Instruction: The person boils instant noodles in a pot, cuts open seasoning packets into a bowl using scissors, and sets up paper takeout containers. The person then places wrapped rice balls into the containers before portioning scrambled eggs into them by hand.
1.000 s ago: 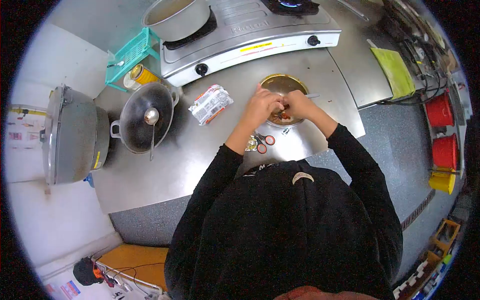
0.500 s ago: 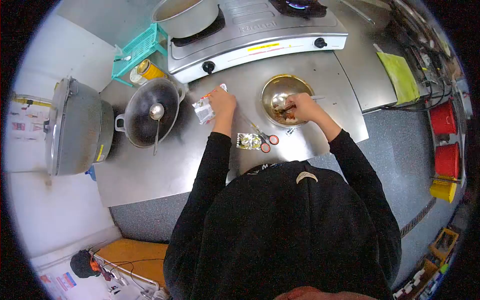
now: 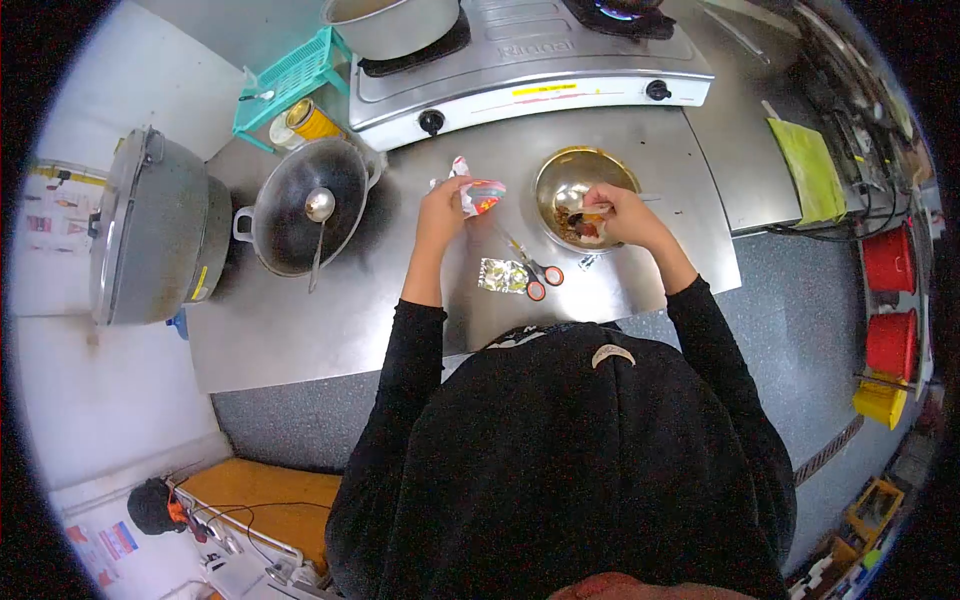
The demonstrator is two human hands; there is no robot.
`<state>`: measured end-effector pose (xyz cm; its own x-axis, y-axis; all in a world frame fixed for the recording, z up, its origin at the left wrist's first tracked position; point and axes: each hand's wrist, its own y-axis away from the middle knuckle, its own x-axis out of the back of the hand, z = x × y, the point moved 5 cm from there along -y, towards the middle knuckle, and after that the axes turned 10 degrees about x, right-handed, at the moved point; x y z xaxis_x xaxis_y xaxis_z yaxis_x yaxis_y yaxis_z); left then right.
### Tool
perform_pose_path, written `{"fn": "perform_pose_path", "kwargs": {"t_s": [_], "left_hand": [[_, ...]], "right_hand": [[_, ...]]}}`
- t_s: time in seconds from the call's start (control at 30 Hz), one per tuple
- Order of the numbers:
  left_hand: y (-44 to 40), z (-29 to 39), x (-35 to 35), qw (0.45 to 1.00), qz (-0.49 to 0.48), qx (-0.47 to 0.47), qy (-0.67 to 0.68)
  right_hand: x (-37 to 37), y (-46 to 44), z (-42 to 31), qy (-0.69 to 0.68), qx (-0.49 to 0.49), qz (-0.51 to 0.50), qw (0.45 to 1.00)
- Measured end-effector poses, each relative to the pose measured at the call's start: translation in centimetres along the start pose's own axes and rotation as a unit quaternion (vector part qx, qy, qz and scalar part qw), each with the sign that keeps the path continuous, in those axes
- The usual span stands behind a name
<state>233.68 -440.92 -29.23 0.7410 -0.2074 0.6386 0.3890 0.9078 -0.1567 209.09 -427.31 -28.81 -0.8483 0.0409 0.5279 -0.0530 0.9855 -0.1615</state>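
My left hand (image 3: 443,212) is closed on a red and white packet (image 3: 484,196), lifted over the steel table left of the bowl. Over the right side of a shiny metal bowl (image 3: 560,182), my right hand (image 3: 625,216) is closed on something small and partly hidden by its fingers. Brown and reddish food (image 3: 575,230) lies in the bowl, with a utensil handle (image 3: 649,197) past its right rim. Scissors with orange and black handles (image 3: 545,282) lie below the bowl, touching a small silver and green sachet (image 3: 502,276).
A gas stove (image 3: 530,90) with a pot (image 3: 392,30) stands behind the bowl; its right burner is lit. A wok (image 3: 310,215) holding a ladle (image 3: 320,205) and a large lidded pot (image 3: 160,235) are at left. A green cloth (image 3: 808,170) lies at right.
My left hand has gone from the bowl to the packet, taken hold of it and lifted it. My right hand has stayed at the bowl. The view has shifted slightly.
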Motion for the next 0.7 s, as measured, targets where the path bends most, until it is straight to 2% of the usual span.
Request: {"fn": "perform_pose_path", "kwargs": {"t_s": [0.03,0.1,0.23,0.3,0.33,0.4,0.53,0.6,0.63,0.7], "left_hand": [[0.3,0.1,0.1,1.000,0.001,0.001,0.000],[0.9,0.8,0.4,0.998,0.012,-0.007,0.064],[2.0,2.2,0.2,0.994,0.000,0.006,0.106],[2.4,2.9,-0.1,0.993,-0.016,-0.009,0.120],[2.7,3.4,-0.3,0.993,-0.016,-0.008,0.120],[3.3,4.7,-0.6,0.993,-0.013,-0.017,0.116],[3.7,5.3,-2.1,0.996,-0.035,-0.009,0.080],[3.8,6.3,-2.1,0.995,-0.020,-0.043,0.085],[3.9,6.8,-2.0,0.995,-0.022,-0.044,0.085],[4.1,7.7,-1.6,0.996,-0.019,-0.049,0.074]], "right_hand": [[0.1,0.0,-0.2,0.000,0.001,-0.001,1.000],[0.0,0.6,0.8,-0.093,-0.180,-0.016,0.979],[0.8,1.1,0.4,-0.192,-0.192,0.009,0.962],[1.0,1.1,-0.1,-0.329,-0.176,0.067,0.925],[0.8,1.2,0.3,-0.330,-0.177,0.067,0.925],[0.9,1.0,0.6,-0.255,-0.178,0.092,0.946],[-0.1,-0.8,-2.9,-0.240,-0.122,0.140,0.953],[-1.0,-2.3,-5.6,-0.142,0.043,0.171,0.974],[-1.6,-2.8,-6.7,-0.142,0.041,0.174,0.974],[-2.2,-3.6,-9.3,0.012,0.029,0.157,0.987]]}}
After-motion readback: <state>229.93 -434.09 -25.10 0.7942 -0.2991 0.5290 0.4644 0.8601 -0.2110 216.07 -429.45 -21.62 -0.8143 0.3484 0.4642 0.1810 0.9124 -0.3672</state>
